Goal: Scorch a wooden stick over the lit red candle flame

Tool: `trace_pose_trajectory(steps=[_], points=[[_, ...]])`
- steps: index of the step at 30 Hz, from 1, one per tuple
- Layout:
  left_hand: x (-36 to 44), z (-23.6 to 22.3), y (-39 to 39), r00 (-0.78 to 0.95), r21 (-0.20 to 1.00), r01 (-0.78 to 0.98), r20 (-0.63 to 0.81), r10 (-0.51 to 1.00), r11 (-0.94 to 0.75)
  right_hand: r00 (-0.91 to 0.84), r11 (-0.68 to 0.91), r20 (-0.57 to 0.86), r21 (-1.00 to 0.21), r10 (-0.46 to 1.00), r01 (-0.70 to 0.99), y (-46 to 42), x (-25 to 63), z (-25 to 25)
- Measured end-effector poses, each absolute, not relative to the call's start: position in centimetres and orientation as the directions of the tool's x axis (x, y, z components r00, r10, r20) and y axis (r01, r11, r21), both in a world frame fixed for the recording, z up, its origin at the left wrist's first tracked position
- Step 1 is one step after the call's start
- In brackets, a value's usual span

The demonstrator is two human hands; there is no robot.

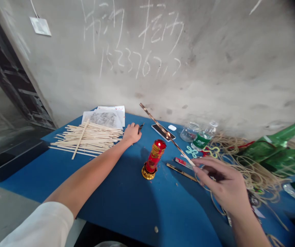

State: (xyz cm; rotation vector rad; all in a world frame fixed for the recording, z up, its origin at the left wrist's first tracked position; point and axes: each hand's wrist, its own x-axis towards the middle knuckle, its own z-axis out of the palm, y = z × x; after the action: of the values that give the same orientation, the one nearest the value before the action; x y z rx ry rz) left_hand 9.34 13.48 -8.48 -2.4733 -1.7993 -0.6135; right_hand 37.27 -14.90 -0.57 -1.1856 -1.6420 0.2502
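In my right hand a thin wooden stick is pinched near its pale end. Its upper part is scorched in dark bands with a few bright spots, and it slants up to the left past a red candle. The candle stands upright on a gold base, in a red holder with gold markings. Farther back on the blue table, my left hand is closed around a dark, patterned thin object, mostly hidden by the fingers. Beside it lies a pile of pale wooden sticks.
Papers lie behind the pile. A phone, white case, glass jar, water bottle, lighter and utility knife lie around the candle. Tangled cord and green bottles crowd the right.
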Motion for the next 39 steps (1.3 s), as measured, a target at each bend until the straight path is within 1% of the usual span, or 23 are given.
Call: trace_pose_trajectory(steps=[10,16,23,39], points=[[9.38,-8.51,13.54,0.253,0.208,0.921,0.327,0.911,-0.331,0.031,0.485,0.624,-0.637,0.781,0.6,-14.85,37.39,-0.64],[9.38,-8.49,13.53,0.255,0.21,0.92,0.321,0.912,-0.331,0.037,0.47,0.606,-0.652,0.795,0.595,-14.85,37.7,-0.78],[9.36,-8.6,13.61,0.259,0.209,0.92,0.317,0.913,-0.333,0.025,0.476,0.618,-0.629,0.786,0.615,-14.97,37.79,-0.8],[9.36,-8.76,13.78,0.26,0.201,0.92,0.328,0.908,-0.336,0.027,0.483,0.63,-0.622,0.776,0.616,-14.79,37.8,-0.77]])
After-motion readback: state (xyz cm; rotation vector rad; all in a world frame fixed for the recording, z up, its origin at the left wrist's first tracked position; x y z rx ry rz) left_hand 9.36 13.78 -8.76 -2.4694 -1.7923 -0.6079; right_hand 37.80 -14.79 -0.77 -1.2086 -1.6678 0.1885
